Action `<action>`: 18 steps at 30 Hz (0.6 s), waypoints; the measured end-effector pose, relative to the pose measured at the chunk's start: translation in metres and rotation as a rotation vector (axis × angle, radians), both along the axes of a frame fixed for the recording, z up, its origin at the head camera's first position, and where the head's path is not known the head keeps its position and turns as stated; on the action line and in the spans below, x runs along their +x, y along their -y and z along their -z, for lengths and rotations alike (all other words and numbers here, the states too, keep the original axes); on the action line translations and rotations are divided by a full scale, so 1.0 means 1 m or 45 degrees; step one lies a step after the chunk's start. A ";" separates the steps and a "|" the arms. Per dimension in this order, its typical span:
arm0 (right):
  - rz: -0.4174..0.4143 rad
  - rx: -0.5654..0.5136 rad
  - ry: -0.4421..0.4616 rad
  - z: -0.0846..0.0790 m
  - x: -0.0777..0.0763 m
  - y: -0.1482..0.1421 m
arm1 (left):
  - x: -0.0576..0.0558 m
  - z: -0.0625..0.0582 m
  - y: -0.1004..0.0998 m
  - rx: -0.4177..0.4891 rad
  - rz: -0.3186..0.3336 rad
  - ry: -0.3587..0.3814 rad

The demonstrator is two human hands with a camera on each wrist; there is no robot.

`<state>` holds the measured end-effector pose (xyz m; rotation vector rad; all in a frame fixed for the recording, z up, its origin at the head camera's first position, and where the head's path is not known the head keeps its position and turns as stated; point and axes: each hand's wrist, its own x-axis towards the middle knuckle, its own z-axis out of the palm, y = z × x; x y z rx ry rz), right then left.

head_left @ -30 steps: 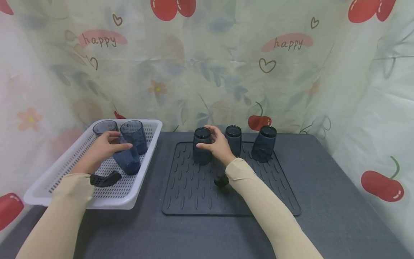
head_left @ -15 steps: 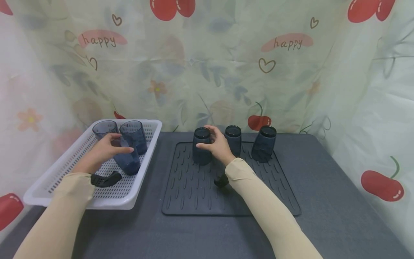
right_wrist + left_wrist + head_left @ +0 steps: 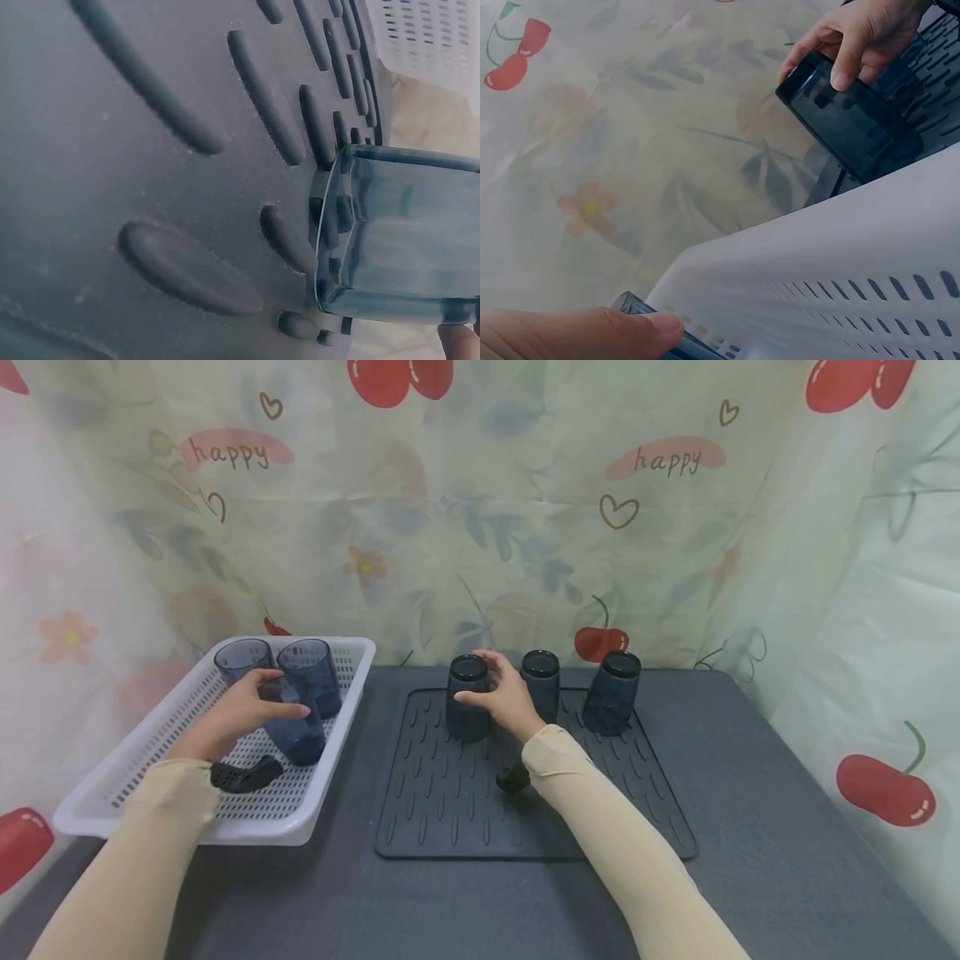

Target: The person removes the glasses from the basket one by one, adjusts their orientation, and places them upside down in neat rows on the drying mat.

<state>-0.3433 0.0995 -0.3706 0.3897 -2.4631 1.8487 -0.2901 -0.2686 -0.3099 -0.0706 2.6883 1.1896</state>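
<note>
At the left, my left hand [image 3: 232, 714] holds a blue tinted glass [image 3: 298, 739] by its upper part, thumb on the near side. That glass leans inside the white basket [image 3: 258, 835], its base toward the basket's right wall. My right hand [image 3: 512, 700] grips another blue glass [image 3: 467, 714], which stands upside down on the dark ridged drying mat [image 3: 450, 814]. The right wrist view shows this glass [image 3: 409, 232] with its rim at the mat's surface and a fingertip [image 3: 456, 343] at its side. In the left wrist view, the left thumb [image 3: 622, 332] lies along its glass.
Two more glasses, one nearer the left [image 3: 243, 653] and one beside it [image 3: 313, 672], stand mouth up at the back of the basket. On the mat, an upturned glass [image 3: 542, 681] and another [image 3: 613, 693] stand right of my right hand. A printed curtain [image 3: 480, 543] hangs behind.
The left thumb and fingers have shifted very slightly on the glass in the basket. The right hand and its glass stay where they were.
</note>
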 end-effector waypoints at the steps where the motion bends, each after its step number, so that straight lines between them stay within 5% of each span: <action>1: -0.001 0.001 0.001 0.000 0.000 0.000 | 0.000 0.000 0.000 0.000 0.001 -0.001; 18: -0.001 0.014 -0.018 0.001 0.001 0.000 | 0.001 0.000 0.001 0.004 0.003 -0.005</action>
